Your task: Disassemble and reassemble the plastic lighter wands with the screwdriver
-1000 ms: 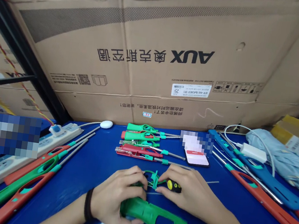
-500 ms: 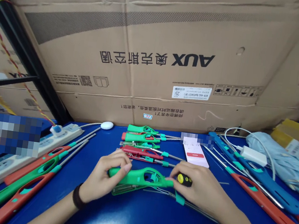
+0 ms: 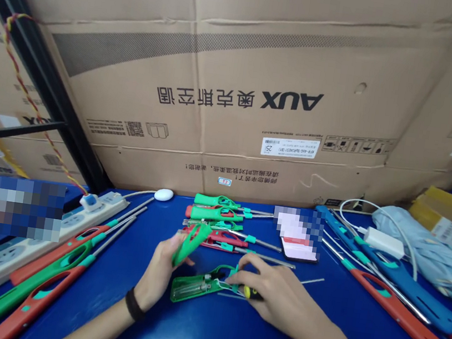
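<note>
My left hand (image 3: pixel 158 271) grips a green handle cover (image 3: pixel 191 245), tipped up on end above the table. Below it lies the opened green lighter half (image 3: pixel 191 289), with a clear fuel tank and thin wires showing inside. My right hand (image 3: pixel 276 291) is closed around a black-and-yellow screwdriver (image 3: pixel 250 293), mostly hidden in the palm. Its thumb and forefinger are at a teal piece (image 3: pixel 233 274) by the front of the opened half; whether they pinch it I cannot tell. Behind both hands, several green and red lighters (image 3: pixel 215 214) lie in a stack.
Long-nosed lighters (image 3: pixel 48 279) lie by a white power strip (image 3: pixel 3 256) at left. At right are a red lighter (image 3: pixel 407 318), a blue lighter (image 3: pixel 407 285), a white charger (image 3: pixel 384 242) and a phone (image 3: pixel 298 241). A large cardboard box (image 3: pixel 242 54) stands behind.
My left hand has lifted the green cover off the lighter and tilted it upright. My right hand has moved slightly left and down, onto the opened half's front. The view has shifted slightly.
</note>
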A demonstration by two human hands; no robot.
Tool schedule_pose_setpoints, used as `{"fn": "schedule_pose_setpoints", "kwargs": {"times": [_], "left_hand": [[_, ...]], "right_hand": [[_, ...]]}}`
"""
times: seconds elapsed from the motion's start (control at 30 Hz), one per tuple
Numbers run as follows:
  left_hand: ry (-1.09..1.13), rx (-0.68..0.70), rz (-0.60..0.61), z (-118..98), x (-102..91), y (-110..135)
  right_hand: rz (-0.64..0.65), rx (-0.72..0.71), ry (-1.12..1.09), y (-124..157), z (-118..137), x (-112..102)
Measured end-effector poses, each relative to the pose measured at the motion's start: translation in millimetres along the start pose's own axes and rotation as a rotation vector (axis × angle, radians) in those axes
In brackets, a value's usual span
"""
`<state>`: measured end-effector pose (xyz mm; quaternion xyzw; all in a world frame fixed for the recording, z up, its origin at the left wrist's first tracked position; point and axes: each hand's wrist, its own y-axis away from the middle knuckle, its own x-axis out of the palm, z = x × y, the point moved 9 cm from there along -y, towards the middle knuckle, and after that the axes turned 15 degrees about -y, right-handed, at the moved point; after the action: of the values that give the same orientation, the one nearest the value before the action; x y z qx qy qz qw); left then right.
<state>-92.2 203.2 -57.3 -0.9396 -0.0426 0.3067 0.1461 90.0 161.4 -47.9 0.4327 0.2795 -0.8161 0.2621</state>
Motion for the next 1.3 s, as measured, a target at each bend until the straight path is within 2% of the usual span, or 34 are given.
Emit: {"fn": "schedule_pose_setpoints", "kwargs": {"times": [0.1,0.2,0.37,0.47,0.6,0.67,0.77,0.83,0.9,0.97,1.1,1.17,1.3], "left_hand": [[-0.029,0.062,0.068,-7,7.6,6],[-0.085,0.115,0.108,-13,13.8,10],[-0.140,0.049,-0.008,-6,6.7,5],[-0.137,0.026,-0.073,-1,0.6,2],[-0.131,0.044,-0.092,-1,-1.0,1],[-0.129,0.053,-0.102,-3,-2.0,1],[-0.129,0.062,-0.094,-4,-3.8,2],[-0.178,0.124,-0.028,-10,-0.3,3],[-0.294,0.245,0.058,-20,6.6,8],[-0.434,0.404,0.093,-34,11.8,16],[-0.608,0.687,0.026,-62,12.9,31],[-0.680,0.726,0.047,-68,14.6,32],[-0.818,0.653,0.190,-61,18.4,25]], "right_hand": [[0.014,-0.042,0.034,-3,7,5],[-0.057,-0.061,0.028,0,9,-2],[-0.146,-0.105,0.007,3,16,-11],[-0.094,-0.116,0.055,-2,24,-2],[-0.023,-0.088,0.102,-13,32,11],[-0.069,-0.083,0.085,-15,34,7],[-0.284,-0.078,0.005,-11,30,-18],[-0.444,-0.071,-0.036,-3,24,-39],[-0.540,-0.066,-0.061,5,16,-54],[-0.588,-0.061,-0.083,11,10,-62],[-0.581,-0.071,-0.095,14,6,-64],[-0.563,-0.085,-0.089,14,7,-63],[-0.567,-0.114,-0.091,16,8,-63]]}}
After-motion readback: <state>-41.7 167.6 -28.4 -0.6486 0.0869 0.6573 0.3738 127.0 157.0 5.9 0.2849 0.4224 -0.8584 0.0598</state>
